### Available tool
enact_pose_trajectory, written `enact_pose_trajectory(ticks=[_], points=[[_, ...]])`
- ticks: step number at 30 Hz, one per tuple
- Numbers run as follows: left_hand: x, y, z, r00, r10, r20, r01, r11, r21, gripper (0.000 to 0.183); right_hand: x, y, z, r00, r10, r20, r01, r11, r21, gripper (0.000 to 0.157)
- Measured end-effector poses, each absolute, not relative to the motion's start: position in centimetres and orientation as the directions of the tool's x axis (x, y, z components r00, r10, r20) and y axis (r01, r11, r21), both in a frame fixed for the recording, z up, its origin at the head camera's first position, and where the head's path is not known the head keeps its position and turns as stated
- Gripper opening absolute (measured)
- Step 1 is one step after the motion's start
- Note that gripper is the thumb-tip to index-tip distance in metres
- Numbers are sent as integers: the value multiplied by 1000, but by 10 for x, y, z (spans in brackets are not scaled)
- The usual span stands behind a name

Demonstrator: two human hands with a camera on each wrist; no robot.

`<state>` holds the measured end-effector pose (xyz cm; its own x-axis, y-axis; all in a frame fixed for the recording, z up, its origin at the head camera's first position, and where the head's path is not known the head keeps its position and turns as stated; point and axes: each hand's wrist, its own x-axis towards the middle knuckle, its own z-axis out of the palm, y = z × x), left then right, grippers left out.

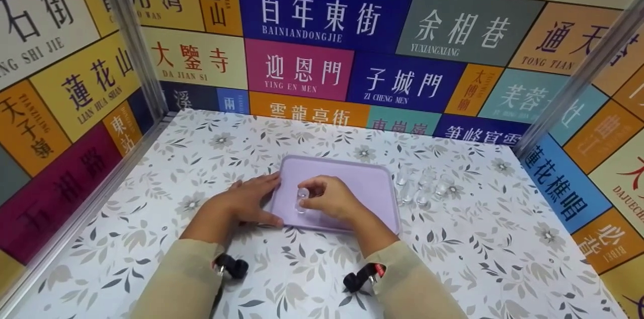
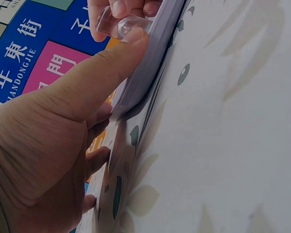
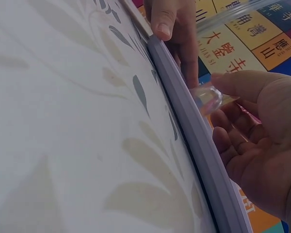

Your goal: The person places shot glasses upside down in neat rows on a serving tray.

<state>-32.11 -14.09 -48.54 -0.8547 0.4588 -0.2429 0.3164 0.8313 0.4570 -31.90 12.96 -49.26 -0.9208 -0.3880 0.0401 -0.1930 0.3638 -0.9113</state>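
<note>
A lilac rectangular tray (image 1: 367, 183) with a raised rim lies on the patterned table. My right hand (image 1: 329, 198) pinches a small clear glass (image 1: 302, 200) between thumb and fingers, over the tray's left part. In the right wrist view the glass (image 3: 209, 99) shows just past the tray rim, and the thumb lies on it. My left hand (image 1: 246, 201) rests at the tray's left end, fingers spread along the edge and thumb at the near left corner. In the left wrist view that thumb overlaps the held glass (image 2: 128, 26).
Several more clear small glasses (image 1: 423, 189) are grouped on the table right of the tray. The white table (image 1: 312, 278) carries a leaf and flower pattern. Upright panels with coloured street-sign lettering (image 1: 322, 12) enclose the back and sides.
</note>
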Motion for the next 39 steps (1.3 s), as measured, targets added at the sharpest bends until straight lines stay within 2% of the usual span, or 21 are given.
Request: enact_pose_trajectory(ticks=[14, 29, 39], points=[[-322, -139, -486, -853, 459, -247, 315, 832, 458, 126, -320, 151, -480, -937, -346, 42, -193, 418, -888, 49], [-322, -141, -486, -855, 465, -228, 320, 820, 474, 126, -322, 225, -467, -986, -116, 121, -160, 443, -882, 50], [-321, -140, -488, -858, 459, -231, 308, 819, 484, 126, -318, 284, -455, -996, 17, 92, -73, 467, -881, 54]])
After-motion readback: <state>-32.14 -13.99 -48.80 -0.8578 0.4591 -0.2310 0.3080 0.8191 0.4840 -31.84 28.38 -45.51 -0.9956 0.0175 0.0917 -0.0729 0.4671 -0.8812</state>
